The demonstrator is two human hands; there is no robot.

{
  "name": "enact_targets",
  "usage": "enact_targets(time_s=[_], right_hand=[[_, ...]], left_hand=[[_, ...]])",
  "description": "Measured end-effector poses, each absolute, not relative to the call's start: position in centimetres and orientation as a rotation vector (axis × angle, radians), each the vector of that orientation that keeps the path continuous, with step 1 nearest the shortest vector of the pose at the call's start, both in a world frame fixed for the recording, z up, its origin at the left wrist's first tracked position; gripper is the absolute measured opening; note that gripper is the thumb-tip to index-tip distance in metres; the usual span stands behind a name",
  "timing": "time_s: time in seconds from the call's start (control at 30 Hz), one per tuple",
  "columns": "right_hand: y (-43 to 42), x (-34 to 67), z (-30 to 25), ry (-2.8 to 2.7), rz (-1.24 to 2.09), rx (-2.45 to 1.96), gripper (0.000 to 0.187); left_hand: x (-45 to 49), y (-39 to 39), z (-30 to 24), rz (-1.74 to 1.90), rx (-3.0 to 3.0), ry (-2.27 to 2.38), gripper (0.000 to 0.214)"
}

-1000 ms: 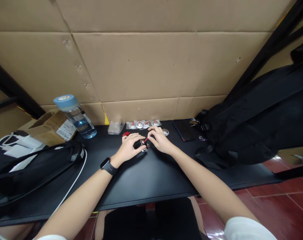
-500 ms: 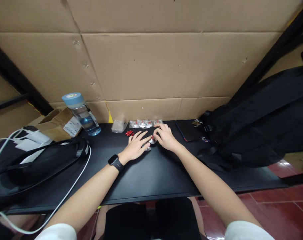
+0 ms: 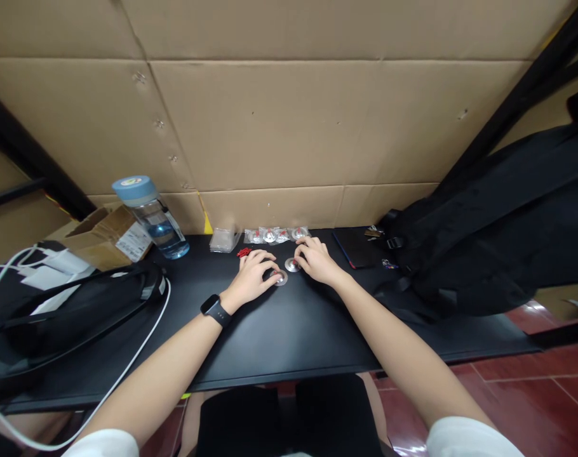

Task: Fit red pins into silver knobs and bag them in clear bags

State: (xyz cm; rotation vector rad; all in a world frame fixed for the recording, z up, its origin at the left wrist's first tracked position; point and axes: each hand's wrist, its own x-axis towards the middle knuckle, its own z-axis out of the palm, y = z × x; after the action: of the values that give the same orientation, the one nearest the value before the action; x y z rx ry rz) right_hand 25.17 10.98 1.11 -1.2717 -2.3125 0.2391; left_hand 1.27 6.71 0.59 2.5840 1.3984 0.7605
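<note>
Two small, round silver discs with red bits at their middles, resembling finger cymbals, lie on the black tabletop. My left hand, with a black watch on its wrist, has thumb and finger pinched at the middle of the left disc. My right hand pinches at the red middle of the right disc, its other fingers curled above. Fingertips partly cover both discs. Behind my left fingers sits a little pile of red cords. Several similar discs in clear bags lie in a row behind.
A stack of clear bags stands near the cardboard wall. To the left are a water bottle, a cardboard box, a black bag and a white cable. Rightward lie a dark flat pad, keys and a black backpack.
My left hand has drawn back leftward from the right disc, its spread fingers curling in to pinch the left disc. My right hand stays at the right disc, and the two discs show more clearly.
</note>
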Motion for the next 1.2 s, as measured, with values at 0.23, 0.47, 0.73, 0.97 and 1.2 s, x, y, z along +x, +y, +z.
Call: enact_targets(time_s=[0.23, 0.47, 0.73, 0.97, 1.2], right_hand=[[11.4, 25.6, 1.0, -2.330, 0.308, -1.206, 0.009], [11.6, 25.7, 0.9, -2.292, 0.331, -1.156, 0.009], [11.7, 26.0, 1.0, -2.257, 0.325, -1.132, 0.011], [13.0, 28.2, 1.4, -2.180, 0.202, -1.173, 0.015], [14.0, 29.4, 0.7, -2.212, 0.187, -1.268, 0.014]], left_hand=[[-0.8, 7.4, 2.4, 1.141, 2.377, 1.889, 0.028], [-6.1, 10.3, 1.9, 1.187, 1.969, 2.123, 0.037], [-6.9, 11.8, 1.1, 1.448, 1.743, 2.032, 0.032], [-6.6, 12.1, 1.3, 1.473, 1.767, 2.047, 0.025], [-6.3, 11.7, 1.6, 1.421, 1.842, 2.093, 0.025]])
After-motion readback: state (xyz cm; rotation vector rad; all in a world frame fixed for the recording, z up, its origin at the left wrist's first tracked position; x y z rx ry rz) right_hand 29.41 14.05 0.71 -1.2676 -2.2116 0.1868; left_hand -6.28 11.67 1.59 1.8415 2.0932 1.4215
